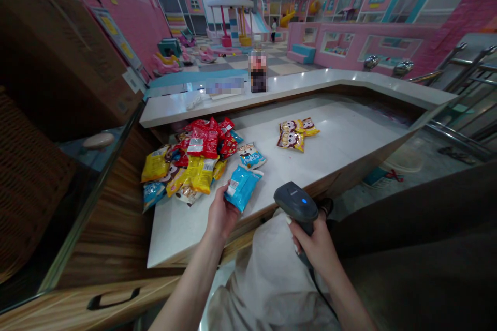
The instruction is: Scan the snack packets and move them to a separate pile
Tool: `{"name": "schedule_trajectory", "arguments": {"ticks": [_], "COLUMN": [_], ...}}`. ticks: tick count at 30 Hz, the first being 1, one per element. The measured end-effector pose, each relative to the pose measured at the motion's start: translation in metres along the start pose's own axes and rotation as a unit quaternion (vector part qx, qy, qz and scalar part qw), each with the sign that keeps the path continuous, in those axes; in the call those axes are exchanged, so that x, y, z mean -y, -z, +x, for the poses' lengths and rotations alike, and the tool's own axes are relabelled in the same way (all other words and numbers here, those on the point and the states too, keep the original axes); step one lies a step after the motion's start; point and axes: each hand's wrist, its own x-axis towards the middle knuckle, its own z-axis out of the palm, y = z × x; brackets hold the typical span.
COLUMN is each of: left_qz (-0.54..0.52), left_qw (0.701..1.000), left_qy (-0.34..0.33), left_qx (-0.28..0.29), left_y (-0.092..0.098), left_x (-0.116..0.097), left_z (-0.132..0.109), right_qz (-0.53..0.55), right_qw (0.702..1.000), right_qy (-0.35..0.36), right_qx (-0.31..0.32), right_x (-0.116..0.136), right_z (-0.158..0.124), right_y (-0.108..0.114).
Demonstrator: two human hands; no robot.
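My left hand is closed on a blue snack bag, its barcode label facing up, just above the white counter. In my right hand is a dark grey barcode scanner with a blue light lit on top; its head points left toward the bag. Beyond the held bag lies another blue and white snack bag. To the left, red snack bags and yellow snack bags are heaped together. Several yellow and brown snack bags lie apart, farther right on the counter.
A raised white ledge runs along the back, carrying a bottle of dark drink. A large cardboard box and a wicker basket stand left. Metal railings are at right. A distant person stands in the play area.
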Motion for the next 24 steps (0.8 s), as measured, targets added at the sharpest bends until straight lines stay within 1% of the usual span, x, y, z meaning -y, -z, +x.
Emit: {"name": "schedule_trajectory", "arguments": {"ticks": [2, 3, 6, 8, 10, 15, 17, 19, 24], "left_qz": [-0.030, -0.033, -0.019, -0.009, -0.013, -0.048, -0.052, -0.033, 0.009], "left_qw": [0.999, 0.998, 0.999, 0.999, 0.998, 0.998, 0.997, 0.996, 0.993], "left_qy": [0.035, 0.039, 0.019, 0.004, 0.003, 0.008, -0.003, -0.010, 0.001], "left_qx": [0.020, 0.024, 0.032, 0.053, 0.066, 0.050, 0.063, 0.079, 0.120], "left_y": [-0.006, -0.008, -0.012, -0.015, -0.018, -0.025, -0.025, -0.024, -0.022], "left_x": [0.002, 0.004, 0.013, 0.018, 0.021, 0.025, 0.026, 0.028, 0.033], "left_z": [-0.003, -0.005, -0.007, -0.007, -0.006, -0.002, 0.000, 0.003, 0.009], "right_qz": [0.015, 0.024, 0.036, 0.035, 0.032, 0.042, 0.043, 0.038, -0.005], "right_qw": [1.000, 0.999, 0.999, 0.999, 0.999, 0.999, 0.999, 0.999, 0.999], "right_qy": [-0.006, -0.009, -0.015, -0.016, -0.015, -0.008, -0.001, 0.007, 0.030], "right_qx": [0.014, 0.021, 0.016, 0.019, 0.021, 0.018, 0.021, 0.024, 0.020], "right_x": [0.002, 0.003, 0.004, 0.004, 0.004, 0.008, 0.010, 0.013, 0.019], "right_z": [-0.001, -0.001, 0.000, 0.001, 0.002, 0.005, 0.005, 0.005, 0.006], "right_y": [0.000, -0.001, -0.001, -0.001, -0.001, 0.001, 0.000, -0.002, -0.006]}}
